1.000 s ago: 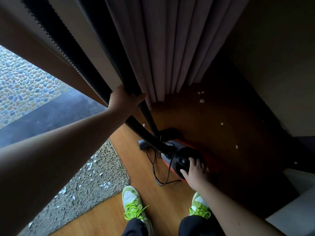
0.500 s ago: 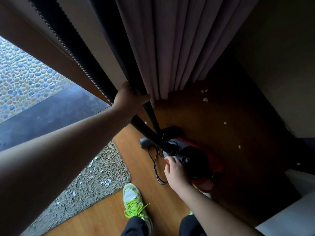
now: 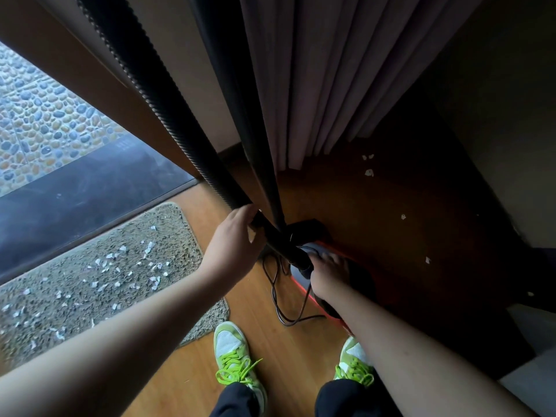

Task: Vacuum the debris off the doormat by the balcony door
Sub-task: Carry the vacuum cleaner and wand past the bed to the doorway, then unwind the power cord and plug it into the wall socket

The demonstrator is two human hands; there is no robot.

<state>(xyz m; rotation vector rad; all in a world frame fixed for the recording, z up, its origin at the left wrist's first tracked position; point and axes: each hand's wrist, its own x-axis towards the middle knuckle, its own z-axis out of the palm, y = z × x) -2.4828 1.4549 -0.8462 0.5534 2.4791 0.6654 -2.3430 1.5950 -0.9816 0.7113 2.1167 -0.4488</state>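
Observation:
A grey-brown doormat [image 3: 90, 299] lies on the wood floor at the left, beside the balcony door sill, strewn with several white paper scraps [image 3: 126, 266]. A red and black canister vacuum [image 3: 328, 278] sits on the floor ahead of my feet. Its ribbed black hose [image 3: 144, 73] rises up and to the left out of view. My left hand [image 3: 234, 242] grips the hose low down, close to where it joins the canister. My right hand [image 3: 328, 275] rests on top of the canister at the hose joint. The nozzle is not in view.
A purple-grey curtain [image 3: 316, 79] hangs just behind the vacuum. A black power cord [image 3: 279, 302] loops on the floor between the canister and my green sneakers [image 3: 234, 356]. More scraps [image 3: 369, 172] lie on the dark floor at the right. A pebbled balcony floor [image 3: 39, 121] lies outside.
My left hand has slid down the hose toward the canister. My right hand has shifted from the canister's rear to its front by the hose joint. The view has tilted toward the mat.

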